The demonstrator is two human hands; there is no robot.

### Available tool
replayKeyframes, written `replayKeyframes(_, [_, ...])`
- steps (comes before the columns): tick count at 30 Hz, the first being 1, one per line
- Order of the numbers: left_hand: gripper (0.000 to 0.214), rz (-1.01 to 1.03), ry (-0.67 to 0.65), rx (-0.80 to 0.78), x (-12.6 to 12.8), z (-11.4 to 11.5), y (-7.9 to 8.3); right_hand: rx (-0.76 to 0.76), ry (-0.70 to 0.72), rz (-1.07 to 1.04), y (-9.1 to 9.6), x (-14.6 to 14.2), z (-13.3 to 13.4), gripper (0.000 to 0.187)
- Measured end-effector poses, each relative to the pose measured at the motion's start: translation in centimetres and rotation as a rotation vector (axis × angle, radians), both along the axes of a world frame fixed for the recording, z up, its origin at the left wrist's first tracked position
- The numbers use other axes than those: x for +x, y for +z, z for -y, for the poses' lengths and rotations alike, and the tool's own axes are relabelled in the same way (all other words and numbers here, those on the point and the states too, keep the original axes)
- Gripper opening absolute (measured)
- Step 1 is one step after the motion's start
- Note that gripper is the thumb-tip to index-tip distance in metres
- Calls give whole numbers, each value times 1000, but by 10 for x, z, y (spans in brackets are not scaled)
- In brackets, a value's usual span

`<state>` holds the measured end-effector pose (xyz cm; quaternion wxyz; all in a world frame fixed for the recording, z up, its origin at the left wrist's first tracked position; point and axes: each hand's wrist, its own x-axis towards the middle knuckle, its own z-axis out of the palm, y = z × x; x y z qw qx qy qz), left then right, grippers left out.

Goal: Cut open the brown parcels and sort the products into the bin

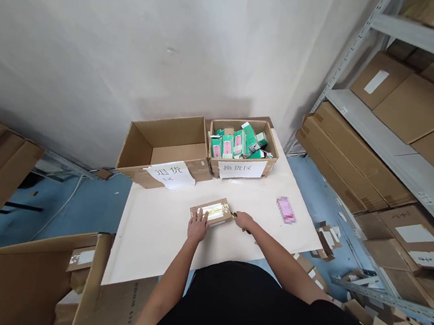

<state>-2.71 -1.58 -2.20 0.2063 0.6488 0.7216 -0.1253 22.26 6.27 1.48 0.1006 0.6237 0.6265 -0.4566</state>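
Observation:
A small cardboard box with a white label and shiny clear tape lies on the white table. My left hand rests on the box's near left part, fingers spread over its top. At the box's right end is my right hand, closed around a yellow and black utility knife. The knife's front end is at the box's edge; whether the blade touches the cardboard is too small to tell.
Behind stand an open carton and a carton of green and pink boxes, both with paper signs. A pixelated pink item lies at right. A big carton stands at lower left, loaded shelves at right.

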Motion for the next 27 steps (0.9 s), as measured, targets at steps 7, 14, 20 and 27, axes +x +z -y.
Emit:
replayKeyframes(7, [66, 30, 108, 35, -9, -28, 26, 110, -360, -80, -30, -18, 32, 38])
replayKeyframes(14, [55, 32, 103, -128, -17, -9, 39, 195, -349, 82, -23, -68, -20, 50])
replayKeyframes(20, [55, 98, 53, -103, 1, 5, 41, 318, -310, 67, 11, -60, -74, 49])
replayKeyframes(27, [103, 134, -401, -73, 45, -36, 22, 252, -241, 179, -20, 10, 17, 58])
